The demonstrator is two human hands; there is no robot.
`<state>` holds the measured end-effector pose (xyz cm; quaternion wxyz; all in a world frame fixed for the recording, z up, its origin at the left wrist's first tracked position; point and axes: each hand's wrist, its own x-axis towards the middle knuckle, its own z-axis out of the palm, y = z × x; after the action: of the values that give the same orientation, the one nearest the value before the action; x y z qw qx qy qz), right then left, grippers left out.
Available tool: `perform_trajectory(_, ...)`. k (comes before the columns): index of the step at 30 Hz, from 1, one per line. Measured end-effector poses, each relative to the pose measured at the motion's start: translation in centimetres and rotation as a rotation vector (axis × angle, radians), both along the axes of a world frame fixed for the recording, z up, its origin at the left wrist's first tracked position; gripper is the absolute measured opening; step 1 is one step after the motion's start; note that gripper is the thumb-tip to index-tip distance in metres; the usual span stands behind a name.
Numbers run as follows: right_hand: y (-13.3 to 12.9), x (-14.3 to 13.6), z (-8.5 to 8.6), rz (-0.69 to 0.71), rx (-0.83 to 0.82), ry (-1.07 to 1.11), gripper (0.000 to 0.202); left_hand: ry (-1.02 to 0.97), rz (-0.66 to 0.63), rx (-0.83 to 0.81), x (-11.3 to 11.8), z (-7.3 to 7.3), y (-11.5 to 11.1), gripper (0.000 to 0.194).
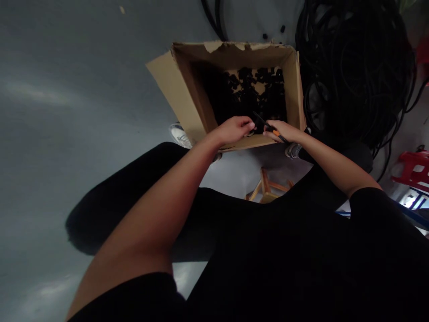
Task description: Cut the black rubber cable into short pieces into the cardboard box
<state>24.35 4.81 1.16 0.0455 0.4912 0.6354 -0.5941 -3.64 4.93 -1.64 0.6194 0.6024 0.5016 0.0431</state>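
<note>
Over the near side of an open cardboard box [182, 98], my two hands are close together. My right hand [279, 129] is closed around a slim pointed tool [275, 132] with a black and orange handle; its dark tip points up and left toward my other hand. The exact kind of tool is not clear. Just left of the tip, the thumb and fingers of my left hand [236, 129] are pinched together. A small dark piece seems to be at those fingertips, too dim to name. Below, many small black parts [246, 78] lie inside the box.
A big heap of coiled black hose or cable [355, 67] lies right of the box. Two small black pieces [282, 29] sit on the floor behind it. A wooden stool [266, 190] is beneath me, and a red plastic stool [414, 170] is at the right.
</note>
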Motion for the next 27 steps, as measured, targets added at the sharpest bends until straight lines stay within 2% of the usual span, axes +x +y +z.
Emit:
perform_trajectory(5,-0.5,-0.2,0.0,0.094,0.075,-0.097,0.039,0.029,-0.095,-0.088,-0.6,0.1,0.7,0.033)
perform_trajectory(9,-1.1,-0.4,-0.3,0.121,0.145,-0.148,0.038,0.227,-0.181,0.028,-0.4,-0.4,0.8,0.041)
perform_trajectory(12,-1.0,-0.3,-0.4,0.093,0.159,-0.169,0.047,0.303,-0.171,0.1,-0.2,-0.2,0.5,0.041)
perform_trajectory(17,-0.4,0.2,0.0,0.043,0.032,-0.032,0.054,0.379,-0.205,0.203,-0.3,0.4,-0.3,0.04)
perform_trajectory(22,-0.2,0.4,-0.3,0.022,0.048,0.049,0.057,0.27,-0.194,0.223,-0.4,0.1,-0.6,0.038)
perform_trajectory(27,-0.2,0.3,-1.0,-0.035,0.102,0.084,0.054,0.213,-0.106,0.219,0.0,-0.3,-0.7,0.04)
